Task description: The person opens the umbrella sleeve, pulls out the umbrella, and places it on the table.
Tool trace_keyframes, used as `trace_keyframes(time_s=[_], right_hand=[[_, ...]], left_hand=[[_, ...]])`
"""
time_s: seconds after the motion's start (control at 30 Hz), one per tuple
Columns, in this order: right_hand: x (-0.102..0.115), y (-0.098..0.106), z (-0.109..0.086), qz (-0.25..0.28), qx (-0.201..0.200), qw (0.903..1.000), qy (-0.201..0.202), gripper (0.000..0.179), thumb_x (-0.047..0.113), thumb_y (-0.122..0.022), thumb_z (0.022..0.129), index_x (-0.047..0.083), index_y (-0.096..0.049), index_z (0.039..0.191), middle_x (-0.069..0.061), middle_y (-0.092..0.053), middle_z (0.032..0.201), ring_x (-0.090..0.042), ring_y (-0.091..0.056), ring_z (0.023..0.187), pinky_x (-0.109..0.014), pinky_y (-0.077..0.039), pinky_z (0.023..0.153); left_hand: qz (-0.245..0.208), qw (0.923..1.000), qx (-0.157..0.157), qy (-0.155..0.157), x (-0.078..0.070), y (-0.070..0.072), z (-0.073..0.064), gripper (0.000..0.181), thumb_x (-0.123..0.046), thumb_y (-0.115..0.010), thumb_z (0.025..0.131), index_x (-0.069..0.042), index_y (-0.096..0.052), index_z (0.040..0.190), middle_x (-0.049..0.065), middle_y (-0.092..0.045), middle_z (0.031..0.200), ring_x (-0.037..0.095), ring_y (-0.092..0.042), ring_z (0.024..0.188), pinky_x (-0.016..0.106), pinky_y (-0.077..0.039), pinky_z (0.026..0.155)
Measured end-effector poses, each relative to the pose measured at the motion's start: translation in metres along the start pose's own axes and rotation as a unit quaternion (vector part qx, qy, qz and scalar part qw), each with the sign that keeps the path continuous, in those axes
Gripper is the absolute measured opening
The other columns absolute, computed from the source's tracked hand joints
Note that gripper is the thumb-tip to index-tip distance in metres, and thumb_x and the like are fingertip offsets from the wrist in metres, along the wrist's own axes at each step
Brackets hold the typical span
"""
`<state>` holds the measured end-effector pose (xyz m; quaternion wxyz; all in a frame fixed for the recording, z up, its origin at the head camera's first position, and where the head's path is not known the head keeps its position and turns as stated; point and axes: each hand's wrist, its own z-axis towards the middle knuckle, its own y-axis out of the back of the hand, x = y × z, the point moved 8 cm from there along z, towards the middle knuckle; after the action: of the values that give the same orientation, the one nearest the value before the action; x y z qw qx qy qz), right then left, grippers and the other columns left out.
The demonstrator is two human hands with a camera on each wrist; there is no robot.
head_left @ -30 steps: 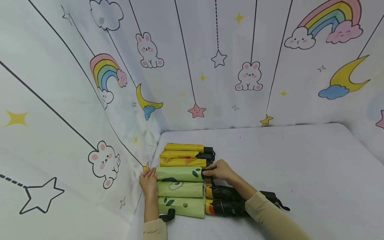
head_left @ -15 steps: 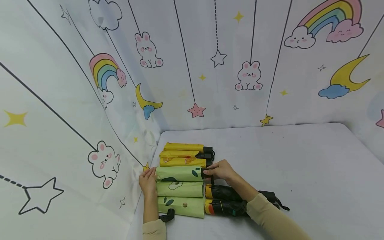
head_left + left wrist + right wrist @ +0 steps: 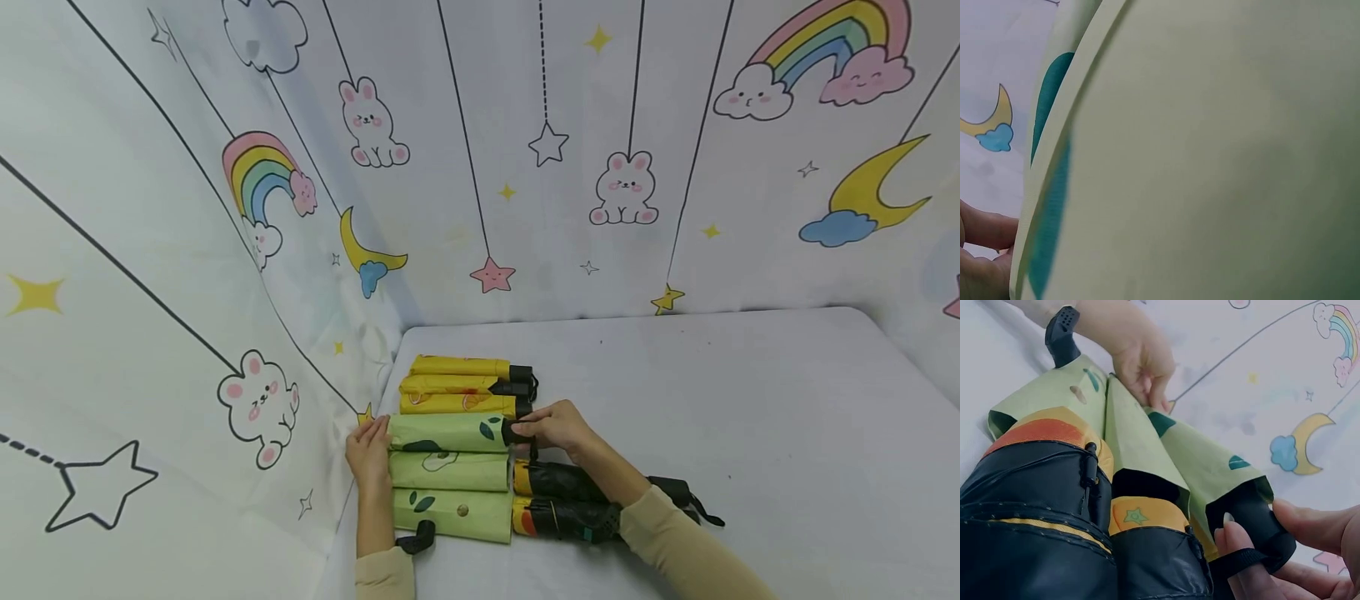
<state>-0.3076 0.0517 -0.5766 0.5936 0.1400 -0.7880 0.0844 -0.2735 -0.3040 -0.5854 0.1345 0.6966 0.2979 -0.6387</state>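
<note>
A pale green umbrella sleeve [image 3: 450, 433] with dark leaf prints lies across the table, between my hands. A folded umbrella's black handle [image 3: 1250, 522] with a wrist strap sticks out of its right mouth. My left hand [image 3: 368, 454] pinches the sleeve's left end. My right hand [image 3: 558, 429] grips the black handle, fingers by the strap. Two more green sleeves, a middle one [image 3: 465, 472] and a nearest one [image 3: 480, 527], lie below. Black folded umbrellas with yellow ends, an upper [image 3: 562, 481] and a lower one [image 3: 562, 518], lie right of those sleeves.
Several yellow umbrellas [image 3: 457, 367] with black handles lie in a row behind the held sleeve. A patterned white cloth wall [image 3: 450, 217] rises behind and at the left. White cloth covers the table [image 3: 750, 400]. A black strap [image 3: 417, 537] sits by my left wrist.
My right hand has shifted slightly right with the black handle, and a little more of it shows outside the sleeve. My left hand stays at the sleeve's left end.
</note>
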Motion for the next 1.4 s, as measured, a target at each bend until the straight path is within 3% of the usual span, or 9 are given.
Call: trace_keyframes(time_s=[0.47, 0.83, 1.13, 1.4], right_hand=[[0.0, 0.006, -0.004, 0.038, 0.004, 0.9993, -0.003, 0.047, 0.02, -0.086, 0.088, -0.011, -0.072, 0.121, -0.025, -0.073, 0.116, -0.033, -0.078, 0.088, -0.048, -0.063, 0.089], [-0.001, 0.013, -0.009, 0.041, -0.006, 0.9991, -0.003, 0.044, 0.02, -0.086, 0.089, -0.01, -0.074, 0.118, -0.025, -0.073, 0.118, -0.032, -0.078, 0.088, -0.046, -0.064, 0.086], [0.0, 0.02, -0.014, 0.044, -0.012, 0.9989, -0.008, 0.037, 0.017, -0.082, 0.092, -0.01, -0.074, 0.116, -0.019, -0.076, 0.107, -0.035, -0.078, 0.087, -0.046, -0.064, 0.086], [-0.001, 0.026, -0.02, 0.044, -0.012, 0.9989, -0.007, 0.039, 0.02, -0.082, 0.093, -0.009, -0.074, 0.118, -0.019, -0.075, 0.112, -0.033, -0.078, 0.088, -0.045, -0.064, 0.086]], left_hand=[[-0.017, 0.9996, -0.016, -0.018, -0.007, 0.006, -0.003, 0.055, 0.019, -0.052, 0.098, 0.014, -0.032, 0.149, 0.031, -0.049, 0.148, 0.038, -0.052, 0.14, 0.032, -0.048, 0.111], [-0.02, 0.9991, -0.025, -0.027, -0.006, 0.007, -0.002, 0.054, 0.02, -0.052, 0.097, 0.012, -0.034, 0.148, 0.029, -0.049, 0.149, 0.034, -0.054, 0.139, 0.032, -0.048, 0.111], [-0.031, 0.9989, -0.023, -0.027, -0.005, 0.005, -0.003, 0.054, 0.022, -0.051, 0.096, 0.013, -0.034, 0.147, 0.031, -0.05, 0.148, 0.037, -0.053, 0.139, 0.033, -0.048, 0.112], [-0.026, 0.9991, -0.018, -0.028, -0.007, 0.004, -0.005, 0.055, 0.019, -0.052, 0.098, 0.013, -0.032, 0.148, 0.03, -0.049, 0.15, 0.035, -0.052, 0.14, 0.033, -0.047, 0.113]])
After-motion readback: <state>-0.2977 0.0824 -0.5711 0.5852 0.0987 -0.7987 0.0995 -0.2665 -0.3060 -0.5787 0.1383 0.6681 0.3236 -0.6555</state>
